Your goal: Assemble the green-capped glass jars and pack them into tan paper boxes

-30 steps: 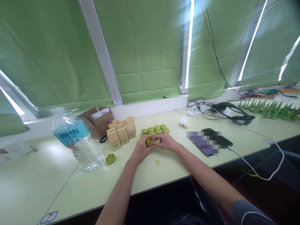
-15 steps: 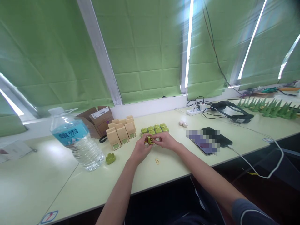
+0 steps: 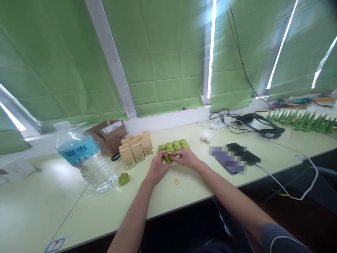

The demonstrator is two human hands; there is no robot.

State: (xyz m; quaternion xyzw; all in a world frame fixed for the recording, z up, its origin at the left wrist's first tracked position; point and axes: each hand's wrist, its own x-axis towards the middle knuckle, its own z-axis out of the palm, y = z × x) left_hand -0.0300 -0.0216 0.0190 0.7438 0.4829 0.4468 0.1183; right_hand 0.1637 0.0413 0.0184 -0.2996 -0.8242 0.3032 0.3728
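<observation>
A small olive-green case (image 3: 167,158) is up off the table between my two hands. My left hand (image 3: 158,164) is closed around its left side, fingers wrapped on it. The fingertips of my right hand (image 3: 186,157) pinch at its right edge. Just behind my hands stand several similar green cases (image 3: 177,146) in rows, partly covered by my fingers. A small yellow loop (image 3: 176,181) lies on the table in front of my hands. Off to the left sits an olive-green flower-shaped piece (image 3: 124,179).
Several tan paper packets (image 3: 137,151) stand at the left, beside an open cardboard box (image 3: 112,137) and a big water bottle (image 3: 86,158). To the right lie white earbuds-like pieces (image 3: 205,139), a phone (image 3: 226,160), a cabled black device (image 3: 246,154) and a power strip (image 3: 217,124).
The green case has turned a little in my fingers, so more of its top face shows. Both hands stay in nearly the same place.
</observation>
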